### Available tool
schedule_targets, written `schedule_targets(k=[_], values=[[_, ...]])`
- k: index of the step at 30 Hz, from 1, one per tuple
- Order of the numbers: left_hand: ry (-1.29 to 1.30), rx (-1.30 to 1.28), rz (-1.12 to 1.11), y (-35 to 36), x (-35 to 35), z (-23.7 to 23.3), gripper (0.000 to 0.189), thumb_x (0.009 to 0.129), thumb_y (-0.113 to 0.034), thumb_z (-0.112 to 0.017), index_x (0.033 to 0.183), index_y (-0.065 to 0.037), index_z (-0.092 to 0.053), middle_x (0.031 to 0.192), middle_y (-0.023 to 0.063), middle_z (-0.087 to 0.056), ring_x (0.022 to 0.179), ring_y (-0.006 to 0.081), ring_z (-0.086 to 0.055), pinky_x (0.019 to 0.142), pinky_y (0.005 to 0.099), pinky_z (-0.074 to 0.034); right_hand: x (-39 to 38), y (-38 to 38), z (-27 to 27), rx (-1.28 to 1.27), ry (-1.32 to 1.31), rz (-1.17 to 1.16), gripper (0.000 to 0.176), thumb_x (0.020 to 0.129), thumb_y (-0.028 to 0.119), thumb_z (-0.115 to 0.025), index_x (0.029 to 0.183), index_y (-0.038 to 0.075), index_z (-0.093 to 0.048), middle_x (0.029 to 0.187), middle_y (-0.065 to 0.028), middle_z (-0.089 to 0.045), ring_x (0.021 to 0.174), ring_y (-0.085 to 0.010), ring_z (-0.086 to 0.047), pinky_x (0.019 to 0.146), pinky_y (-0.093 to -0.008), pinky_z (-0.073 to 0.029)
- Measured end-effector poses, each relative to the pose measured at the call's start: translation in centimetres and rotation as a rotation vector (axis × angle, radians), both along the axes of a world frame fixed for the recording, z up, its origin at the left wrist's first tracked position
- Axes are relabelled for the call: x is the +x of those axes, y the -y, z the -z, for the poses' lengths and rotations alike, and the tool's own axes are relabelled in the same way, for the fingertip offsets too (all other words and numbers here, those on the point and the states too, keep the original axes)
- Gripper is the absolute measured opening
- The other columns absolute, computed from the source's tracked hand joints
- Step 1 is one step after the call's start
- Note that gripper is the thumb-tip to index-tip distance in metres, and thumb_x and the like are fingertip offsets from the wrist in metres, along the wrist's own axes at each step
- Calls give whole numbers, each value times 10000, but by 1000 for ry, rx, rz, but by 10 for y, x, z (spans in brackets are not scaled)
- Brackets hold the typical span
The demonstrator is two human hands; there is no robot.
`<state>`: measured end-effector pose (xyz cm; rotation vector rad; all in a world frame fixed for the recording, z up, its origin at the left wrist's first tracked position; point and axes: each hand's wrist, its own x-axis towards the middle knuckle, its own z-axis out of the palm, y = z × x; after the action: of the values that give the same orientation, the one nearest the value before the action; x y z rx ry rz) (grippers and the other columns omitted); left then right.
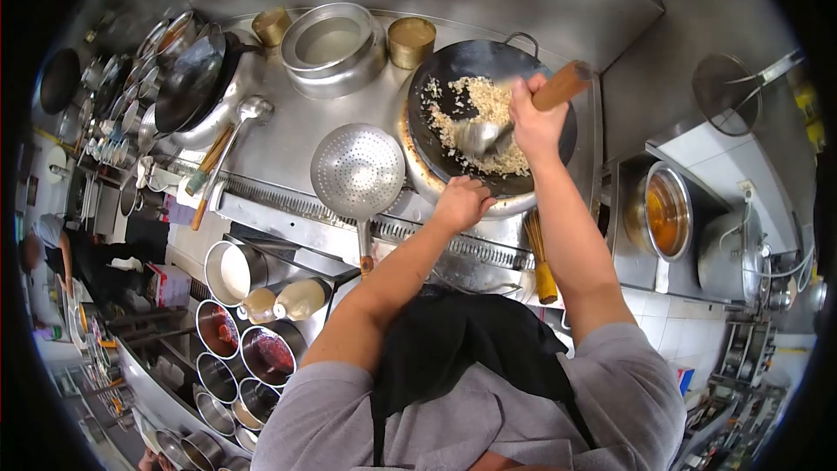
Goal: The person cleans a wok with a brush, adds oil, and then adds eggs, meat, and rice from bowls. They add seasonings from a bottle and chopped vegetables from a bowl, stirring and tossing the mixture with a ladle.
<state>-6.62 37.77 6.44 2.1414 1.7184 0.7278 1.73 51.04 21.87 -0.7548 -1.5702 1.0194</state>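
Observation:
A black wok (440, 65) with a loop handle at its far side sits on the burner, holding loose fried rice (488, 98). My right hand (538, 122) is wrapped round the thick wooden handle of a metal ladle (478, 137). The ladle's head is down in the rice and smeared by motion. My left hand (465, 203) is closed at the wok's near rim, its fingers curled over the edge; whether a second handle lies under them is hidden. To the left of the wok rests a perforated strainer (357, 170) with a wooden-ended handle.
Behind stand a large metal pot (334, 48) and a brass-coloured tin (411, 42). A bamboo brush (542, 266) lies by my right forearm. At right is a bowl of orange liquid (664, 212). Lower left are several ingredient pots (268, 353); a co-worker (54, 244) stands far left.

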Motion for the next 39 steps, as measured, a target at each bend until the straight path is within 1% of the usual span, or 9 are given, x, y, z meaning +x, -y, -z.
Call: schedule_targets(k=[5,10,17,20,23,27,32,37,39], values=[[-69,89,-96,39,25,-2,515,842,-122,-586,1344,-55,-497,1334,140,-468,1321,341,-397,1118,632,-240,27,7,-61,-180,-232,-13,358,929,158,-680,671,84,-445,553,30,-435,484,-72,-449,442,-246,-336],[-271,-53,-29,54,28,-14,633,885,-145,-491,1486,-34,-326,1581,139,-250,1471,332,-209,1127,660,-182,35,-50,18,-123,-330,-199,258,918,209,-708,848,40,-526,614,30,-452,478,-78,-416,432,-249,-329],[-263,-149,27,52,17,-24,690,879,-199,-539,1502,-38,-291,1614,84,-194,1492,280,-172,1105,693,-199,59,-37,-59,-129,-278,331,250,929,227,-692,831,42,-555,552,26,-439,456,-83,-413,421,-255,-338],[-262,-187,40,53,17,-28,723,872,-224,-575,1505,-36,-280,1617,80,-185,1494,278,-167,1106,692,-201,51,-73,-9,-101,-347,-105,270,930,206,-689,778,65,-517,552,28,-432,455,-81,-403,415,-245,-321],[-260,-200,38,48,14,-31,795,848,-242,-634,1518,-56,-247,1613,85,-191,1491,290,-171,1109,682,-214,59,-48,-82,-25,-518,200,283,930,196,-686,767,70,-491,551,26,-430,451,-82,-398,415,-250,-323],[-288,-214,38,50,17,-30,836,839,-260,-660,1526,-69,-224,1612,86,-192,1489,299,-171,1111,674,-224,49,-93,-15,-100,-476,386,305,932,192,-680,748,74,-467,554,20,-431,439,-72,-396,405,-248,-325],[-312,-280,68,44,13,-35,812,861,-262,-626,1527,-53,-212,1618,88,-172,1493,296,-157,1110,683,-211,31,-72,-80,-38,-387,31,331,918,171,-690,692,101,-458,551,35,-432,434,-87,-405,411,-261,-320],[-330,-278,76,47,14,-34,845,858,-303,-662,1528,-61,-207,1612,95,-187,1490,305,-167,1116,669,-220,4,-81,11,-102,-223,-126,315,911,252,-700,703,78,-541,572,26,-490,493,-82,-468,457,-258,-367],[-285,-288,91,44,8,-30,846,853,-294,-667,1525,-56,-211,1611,99,-191,1489,308,-171,1122,654,-228,-4,-72,-50,-22,43,119,330,909,283,-701,702,75,-551,581,27,-508,492,-83,-469,453,-263,-362]])
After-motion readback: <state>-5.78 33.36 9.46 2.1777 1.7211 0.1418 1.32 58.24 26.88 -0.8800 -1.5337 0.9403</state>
